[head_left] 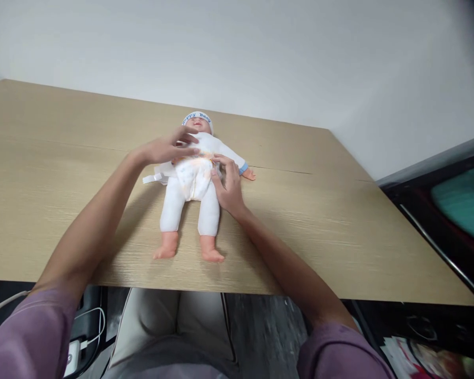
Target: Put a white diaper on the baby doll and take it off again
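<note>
The left hand is holding fingers apart over the doll; whether the right hand is pinching the diaper, I cannot tell. Uneven pulling could be making it crooked.

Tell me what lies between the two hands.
In the head view, the upper front of the diaper lies between the left hand and right hand.

Doll lying face-up on wooden table; left hand near diaper, right hand at its side
</note>
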Motion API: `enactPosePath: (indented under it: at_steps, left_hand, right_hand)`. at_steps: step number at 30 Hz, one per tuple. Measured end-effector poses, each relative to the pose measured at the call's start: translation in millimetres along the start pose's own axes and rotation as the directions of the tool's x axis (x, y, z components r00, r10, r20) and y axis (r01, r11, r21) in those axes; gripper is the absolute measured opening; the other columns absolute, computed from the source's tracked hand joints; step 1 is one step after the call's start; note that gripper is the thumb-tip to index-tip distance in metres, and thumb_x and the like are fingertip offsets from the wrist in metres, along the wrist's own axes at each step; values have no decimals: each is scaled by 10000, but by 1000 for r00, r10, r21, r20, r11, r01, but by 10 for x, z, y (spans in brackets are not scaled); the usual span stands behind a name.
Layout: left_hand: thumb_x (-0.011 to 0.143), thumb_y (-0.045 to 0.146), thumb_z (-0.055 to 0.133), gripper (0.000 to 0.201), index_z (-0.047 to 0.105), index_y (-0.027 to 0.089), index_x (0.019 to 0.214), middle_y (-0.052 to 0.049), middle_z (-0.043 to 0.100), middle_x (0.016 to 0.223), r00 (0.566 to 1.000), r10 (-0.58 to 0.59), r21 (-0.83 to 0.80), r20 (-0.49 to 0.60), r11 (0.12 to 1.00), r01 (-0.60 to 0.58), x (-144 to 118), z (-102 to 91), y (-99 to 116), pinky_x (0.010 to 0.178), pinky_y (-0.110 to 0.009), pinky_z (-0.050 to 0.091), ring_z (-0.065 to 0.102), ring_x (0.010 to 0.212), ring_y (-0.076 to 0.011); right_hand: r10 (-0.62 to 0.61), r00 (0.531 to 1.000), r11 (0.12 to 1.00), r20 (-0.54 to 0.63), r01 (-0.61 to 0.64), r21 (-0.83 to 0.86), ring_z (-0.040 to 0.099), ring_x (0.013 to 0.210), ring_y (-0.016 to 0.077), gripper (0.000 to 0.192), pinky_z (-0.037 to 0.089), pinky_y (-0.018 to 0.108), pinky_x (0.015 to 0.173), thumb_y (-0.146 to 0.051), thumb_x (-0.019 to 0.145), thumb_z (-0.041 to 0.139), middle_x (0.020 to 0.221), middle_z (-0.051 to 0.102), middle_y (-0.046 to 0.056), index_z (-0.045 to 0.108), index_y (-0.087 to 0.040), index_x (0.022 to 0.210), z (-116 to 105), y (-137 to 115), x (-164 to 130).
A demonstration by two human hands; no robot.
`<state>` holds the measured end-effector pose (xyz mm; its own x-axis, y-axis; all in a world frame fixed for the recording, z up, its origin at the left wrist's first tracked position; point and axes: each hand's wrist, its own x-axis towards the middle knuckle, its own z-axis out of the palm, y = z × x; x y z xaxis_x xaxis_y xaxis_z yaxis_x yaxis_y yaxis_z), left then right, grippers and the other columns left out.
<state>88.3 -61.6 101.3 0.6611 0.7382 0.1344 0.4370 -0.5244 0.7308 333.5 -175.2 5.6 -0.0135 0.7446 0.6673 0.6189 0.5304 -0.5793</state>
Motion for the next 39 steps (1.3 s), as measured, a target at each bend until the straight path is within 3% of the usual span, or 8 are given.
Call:
enactPosePath:
  at_steps: [3,5,10,18,24,28,31,39]
  left_hand:
    - [876,682,839,676,719,252,1384,-147,752,1442,978,-202,40,-55,978,204,-98,-231,-170,989,-431,567,720,1267,-355]
    - [869,711,836,589,784,247,1228,-127,795,1257,958,-284,41,44,958,283,-155,-303,-287,894,-402,557,743,1110,-335]
    - [830,709,864,495,821,234,960,-92,776,973,938,-230,-141,260,952,273,-196,-315,-520,800,-366,550,708,874,-263]
    - [856,585,853,439,784,218,1088,-90,780,1060,972,-222,-197,80,952,234,-189,-275,-662,806,-347,555,704,895,-237]
    - [931,596,740,415,732,219,1105,-108,809,1075,942,-280,203,-184,927,316,-611,-251,-689,841,-368,522,726,935,-292]
    - [921,588,715,372,685,219,954,-100,767,956,942,-285,295,-177,898,326,-884,-167,-776,794,-361,469,673,840,-270]
    - [858,547,766,346,623,236,812,-75,716,840,946,-290,277,-145,906,320,-923,-80,-833,718,-355,399,602,743,-242]
    - [900,598,677,441,547,237,683,-6,548,702,956,-270,131,-112,950,284,-912,-143,-770,683,-331,337,471,670,-179]
  right_hand:
    - [-27,999,990,-20,30,134,635,1520,319,382,474,573,1339,-486,1167,531,1584,703,134,629,-290,1480,39,68,-45]
    - [-10,1000,986,-29,15,164,643,1518,321,444,480,587,1339,-525,1173,539,1597,704,130,620,-294,1543,52,115,-59]
    - [-30,1000,995,7,29,92,629,1544,321,488,458,617,1356,-531,1193,490,1628,702,122,653,-292,1586,38,106,-63]
    - [-75,995,997,62,75,0,606,1574,314,496,450,601,1360,-453,1194,491,1672,666,126,625,-279,1638,27,10,-68]
    - [-121,992,988,25,123,-99,618,1505,343,458,458,612,1310,-413,1176,522,1595,678,155,659,-263,1586,-35,-112,-46]
    - [-175,984,978,-28,171,-120,697,1210,328,336,547,558,1135,-363,1158,555,1257,744,128,754,-248,1404,-29,-364,74]
    - [-222,975,969,35,224,-100,679,1033,300,249,563,504,1039,-327,1140,592,1074,713,92,768,-232,1289,37,-603,259]
    - [-124,938,957,324,199,-210,664,1188,350,286,544,515,1081,-362,1112,630,1239,737,138,705,-214,1345,451,-751,769]
